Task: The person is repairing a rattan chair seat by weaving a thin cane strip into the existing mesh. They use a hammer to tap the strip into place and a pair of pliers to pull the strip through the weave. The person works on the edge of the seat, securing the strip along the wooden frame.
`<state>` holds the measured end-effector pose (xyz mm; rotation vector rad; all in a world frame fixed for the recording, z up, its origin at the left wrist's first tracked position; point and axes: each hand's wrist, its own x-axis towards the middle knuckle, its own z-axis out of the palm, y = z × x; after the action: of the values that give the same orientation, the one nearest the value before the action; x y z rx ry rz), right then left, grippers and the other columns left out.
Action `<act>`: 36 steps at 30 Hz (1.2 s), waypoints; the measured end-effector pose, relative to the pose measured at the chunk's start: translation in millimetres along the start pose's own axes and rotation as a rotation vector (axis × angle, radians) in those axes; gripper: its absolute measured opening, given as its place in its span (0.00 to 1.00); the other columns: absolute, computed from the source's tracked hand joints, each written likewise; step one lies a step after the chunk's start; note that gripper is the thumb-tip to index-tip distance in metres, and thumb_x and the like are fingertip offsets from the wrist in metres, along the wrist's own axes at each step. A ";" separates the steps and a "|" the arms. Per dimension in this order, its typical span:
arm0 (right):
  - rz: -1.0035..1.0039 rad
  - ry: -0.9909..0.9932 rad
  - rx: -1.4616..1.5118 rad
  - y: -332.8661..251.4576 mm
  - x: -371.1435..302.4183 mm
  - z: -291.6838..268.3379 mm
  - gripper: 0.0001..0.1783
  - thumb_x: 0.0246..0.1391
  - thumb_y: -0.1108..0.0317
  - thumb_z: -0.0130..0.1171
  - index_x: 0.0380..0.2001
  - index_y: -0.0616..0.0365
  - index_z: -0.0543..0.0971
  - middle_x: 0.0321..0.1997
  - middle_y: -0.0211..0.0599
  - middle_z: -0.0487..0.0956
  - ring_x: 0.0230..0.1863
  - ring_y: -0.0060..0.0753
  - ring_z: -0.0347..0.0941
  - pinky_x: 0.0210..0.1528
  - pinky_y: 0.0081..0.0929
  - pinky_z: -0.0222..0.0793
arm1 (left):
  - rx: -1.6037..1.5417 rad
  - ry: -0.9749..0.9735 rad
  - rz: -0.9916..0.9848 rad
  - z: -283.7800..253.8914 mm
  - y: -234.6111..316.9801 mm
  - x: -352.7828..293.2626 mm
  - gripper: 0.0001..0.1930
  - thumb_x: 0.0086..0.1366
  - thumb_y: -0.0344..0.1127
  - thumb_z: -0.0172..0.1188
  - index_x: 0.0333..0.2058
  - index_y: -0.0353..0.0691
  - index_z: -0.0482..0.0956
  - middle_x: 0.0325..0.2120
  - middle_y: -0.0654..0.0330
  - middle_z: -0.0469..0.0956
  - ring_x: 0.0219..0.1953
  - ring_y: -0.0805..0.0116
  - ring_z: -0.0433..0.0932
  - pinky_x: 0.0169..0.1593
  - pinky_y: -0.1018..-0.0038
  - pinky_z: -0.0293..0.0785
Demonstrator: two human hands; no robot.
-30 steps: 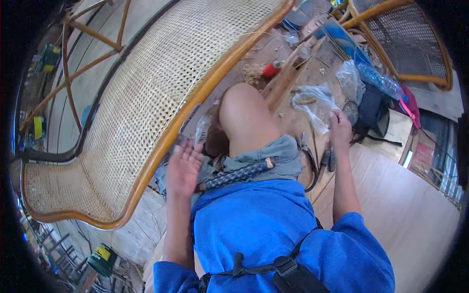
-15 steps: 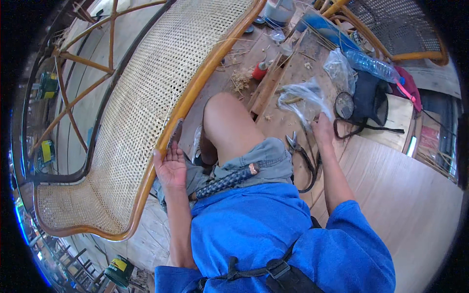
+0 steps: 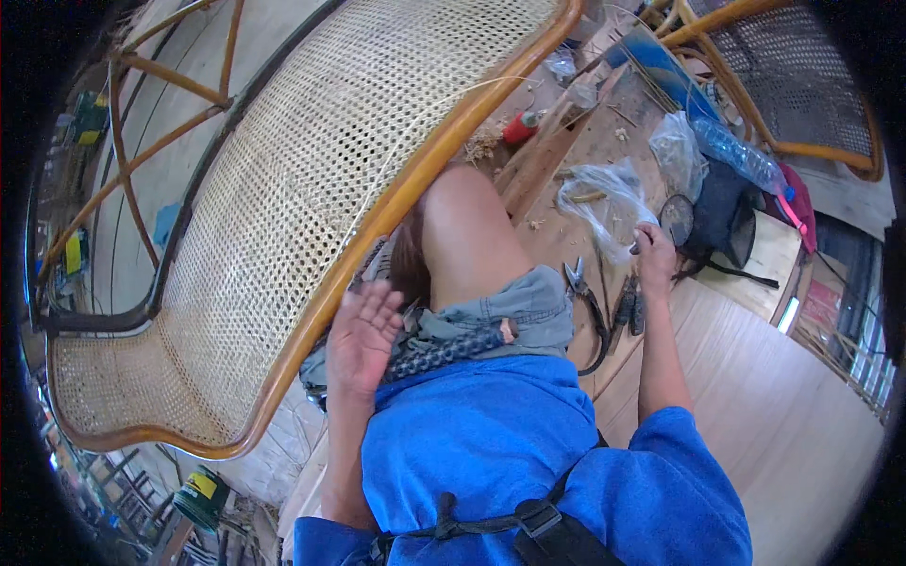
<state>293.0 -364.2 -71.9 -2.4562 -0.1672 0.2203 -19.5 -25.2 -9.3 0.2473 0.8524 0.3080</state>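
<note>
A cane-webbed chair panel (image 3: 274, 217) with a glossy brown rattan frame (image 3: 377, 241) leans across my left side. A loose cane strand (image 3: 415, 141) trails over its mesh. My left hand (image 3: 366, 332) is open beside the frame, palm up, fingers spread, holding nothing. At the right, my right hand (image 3: 655, 257) has its fingers curled at the edge of a clear plastic bag (image 3: 604, 200); what they hold is hidden. Below the bag lie black-handled pliers (image 3: 593, 311) and dark-handled tools (image 3: 627, 307). A dark braided handle (image 3: 444, 353) rests across my lap.
A red bottle (image 3: 520, 127) stands near cane shavings. Beyond my right hand are a clear water bottle (image 3: 741, 156), a black pouch (image 3: 725, 217) and another webbed chair (image 3: 802, 85). A dark green tin (image 3: 200, 498) is at the lower left.
My left hand has come away from the rattan frame and spread its fingers. My right hand has shifted slightly right, and the dark-handled tools show more. The view has turned a little.
</note>
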 end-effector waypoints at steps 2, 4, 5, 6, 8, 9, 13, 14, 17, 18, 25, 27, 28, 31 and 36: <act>0.097 -0.032 0.053 -8.5 2.2 1.0 0.11 0.52 0.70 0.56 0.37 0.63 0.78 0.27 0.38 0.79 0.24 0.26 0.74 0.31 0.24 0.70 | 0.145 -0.056 -0.053 9.6 -1.9 -5.1 0.18 0.66 0.43 0.50 0.48 0.37 0.71 0.45 0.54 0.75 0.46 0.60 0.75 0.45 0.69 0.74; 0.144 -0.050 0.125 -24.3 5.2 -3.7 0.11 0.52 0.70 0.55 0.38 0.63 0.78 0.26 0.36 0.79 0.22 0.23 0.74 0.28 0.22 0.70 | 0.200 -0.091 -0.022 13.6 -0.2 -8.0 0.18 0.66 0.44 0.49 0.48 0.37 0.71 0.46 0.55 0.74 0.47 0.60 0.74 0.47 0.68 0.72; 0.146 -0.052 0.168 -31.2 8.4 -11.0 0.11 0.53 0.70 0.55 0.38 0.63 0.78 0.26 0.34 0.79 0.22 0.22 0.73 0.26 0.20 0.69 | 0.227 -0.108 -0.007 16.6 -0.2 -8.1 0.18 0.67 0.44 0.48 0.48 0.37 0.71 0.46 0.55 0.74 0.47 0.60 0.74 0.48 0.68 0.72; 0.152 -0.063 0.219 -43.2 7.2 -14.7 0.11 0.53 0.70 0.54 0.38 0.64 0.78 0.27 0.33 0.79 0.21 0.21 0.73 0.25 0.18 0.69 | 0.275 -0.152 0.045 22.5 -0.3 -8.9 0.21 0.68 0.48 0.44 0.48 0.37 0.72 0.45 0.55 0.75 0.48 0.60 0.74 0.51 0.66 0.69; 0.140 -0.132 0.345 -90.6 -4.4 -23.8 0.10 0.54 0.71 0.54 0.38 0.63 0.77 0.25 0.32 0.77 0.21 0.20 0.72 0.22 0.16 0.67 | 0.230 -0.235 0.036 31.5 -1.9 0.1 0.23 0.68 0.51 0.41 0.48 0.38 0.72 0.45 0.54 0.75 0.48 0.60 0.73 0.52 0.66 0.68; 0.172 -0.163 0.414 -117.4 -12.1 -27.1 0.10 0.54 0.71 0.54 0.38 0.64 0.77 0.25 0.31 0.76 0.21 0.20 0.72 0.21 0.17 0.67 | 0.213 -0.276 0.029 38.4 -2.3 6.4 0.24 0.69 0.52 0.40 0.48 0.38 0.72 0.44 0.54 0.75 0.48 0.60 0.73 0.52 0.65 0.67; 0.188 -0.490 0.549 -235.3 -65.3 -17.2 0.08 0.54 0.71 0.54 0.36 0.63 0.76 0.23 0.29 0.74 0.21 0.18 0.70 0.22 0.16 0.66 | 0.043 -0.388 -0.100 66.4 -11.6 23.3 0.28 0.68 0.57 0.37 0.44 0.35 0.73 0.44 0.52 0.75 0.48 0.59 0.73 0.53 0.64 0.67; 0.176 -0.574 0.532 -258.1 -81.2 -7.9 0.08 0.54 0.71 0.54 0.36 0.63 0.77 0.23 0.29 0.74 0.21 0.17 0.69 0.23 0.16 0.67 | -0.001 -0.371 -0.121 71.5 -13.9 24.9 0.29 0.68 0.57 0.37 0.44 0.35 0.73 0.44 0.52 0.75 0.48 0.59 0.73 0.53 0.64 0.67; -0.134 -0.755 0.298 -287.2 -111.1 30.5 0.09 0.55 0.71 0.53 0.36 0.64 0.76 0.23 0.29 0.75 0.22 0.19 0.70 0.24 0.17 0.67 | -0.143 -0.331 -0.151 84.4 -23.7 25.6 0.28 0.68 0.58 0.37 0.41 0.36 0.74 0.42 0.53 0.76 0.46 0.61 0.74 0.50 0.66 0.69; -0.321 -0.742 0.210 -282.1 -117.1 49.9 0.09 0.56 0.71 0.52 0.37 0.64 0.76 0.24 0.30 0.75 0.22 0.19 0.71 0.24 0.17 0.67 | -0.196 -0.316 -0.134 85.7 -27.2 26.5 0.27 0.68 0.58 0.37 0.39 0.38 0.74 0.40 0.55 0.77 0.44 0.63 0.75 0.47 0.68 0.70; -0.083 -0.809 0.348 -295.4 -127.7 61.8 0.07 0.55 0.75 0.50 0.34 0.65 0.77 0.28 0.32 0.76 0.25 0.20 0.71 0.29 0.19 0.69 | -0.526 -0.577 -0.194 48.7 -33.4 38.6 0.31 0.69 0.57 0.32 0.43 0.35 0.74 0.44 0.51 0.76 0.43 0.61 0.77 0.46 0.64 0.73; -0.122 -0.792 0.293 -299.1 -129.5 61.2 0.07 0.55 0.76 0.50 0.36 0.63 0.77 0.27 0.32 0.76 0.25 0.19 0.71 0.29 0.19 0.69 | -0.541 -0.658 -0.181 45.8 -32.3 39.3 0.34 0.68 0.60 0.30 0.44 0.34 0.74 0.45 0.50 0.76 0.43 0.61 0.77 0.45 0.64 0.73; -0.163 -0.782 0.257 -299.4 -129.8 61.1 0.07 0.55 0.76 0.50 0.36 0.63 0.76 0.27 0.31 0.76 0.25 0.18 0.71 0.29 0.18 0.68 | -0.558 -0.665 -0.178 46.8 -30.0 37.0 0.36 0.67 0.62 0.29 0.45 0.33 0.74 0.46 0.49 0.76 0.43 0.61 0.77 0.46 0.64 0.73; -0.341 -0.764 0.176 -303.6 -136.2 61.8 0.08 0.53 0.77 0.51 0.36 0.62 0.77 0.29 0.33 0.76 0.28 0.23 0.72 0.32 0.22 0.69 | -0.602 -0.703 -0.176 47.4 -23.8 31.8 0.43 0.63 0.68 0.27 0.47 0.31 0.73 0.48 0.47 0.74 0.45 0.60 0.76 0.49 0.62 0.71; -0.971 -0.537 -0.046 -299.9 -137.0 71.9 0.12 0.48 0.78 0.53 0.38 0.60 0.76 0.36 0.41 0.76 0.39 0.38 0.73 0.41 0.31 0.69 | -0.481 -0.539 -0.222 56.0 -13.1 15.6 0.49 0.59 0.74 0.24 0.50 0.28 0.69 0.51 0.48 0.71 0.53 0.58 0.70 0.60 0.62 0.61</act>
<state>125.3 -111.9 76.9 -2.0194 -1.5339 0.4235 35.3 -36.7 10.9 -0.2090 0.2519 0.2142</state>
